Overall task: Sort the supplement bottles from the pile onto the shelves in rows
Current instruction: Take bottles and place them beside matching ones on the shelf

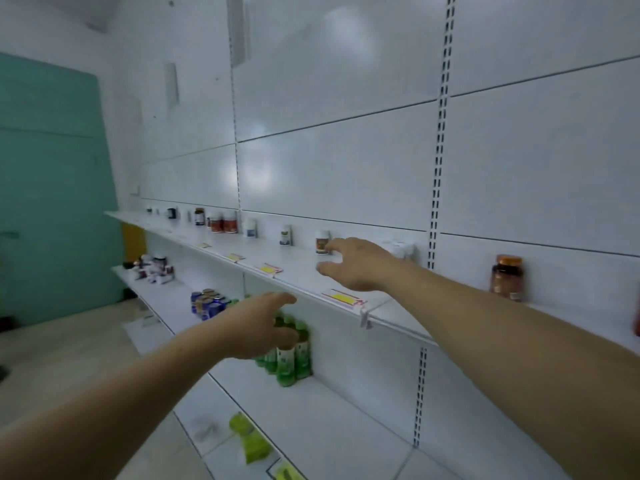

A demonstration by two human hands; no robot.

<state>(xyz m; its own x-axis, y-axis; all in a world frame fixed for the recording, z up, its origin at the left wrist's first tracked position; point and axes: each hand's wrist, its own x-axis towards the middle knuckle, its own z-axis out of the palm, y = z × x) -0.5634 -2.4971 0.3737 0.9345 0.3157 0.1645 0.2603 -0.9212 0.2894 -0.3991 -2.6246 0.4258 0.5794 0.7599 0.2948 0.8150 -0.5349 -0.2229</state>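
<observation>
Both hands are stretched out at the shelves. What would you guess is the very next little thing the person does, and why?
Probably the left hand closes on one of the green bottles on the lower shelf. Its fingers are open and right at that cluster. The right hand hangs open on the upper shelf beside a white bottle, seemingly gripping nothing, so it looks less committed.

Your back panels [346,98] look like glossy white painted metal, throwing glare. Shelf [304,271] is smooth, matt white. Green bottles [287,365] look shiny plastic, amber bottle [506,277] translucent; floor [69,341] matt tile.
</observation>
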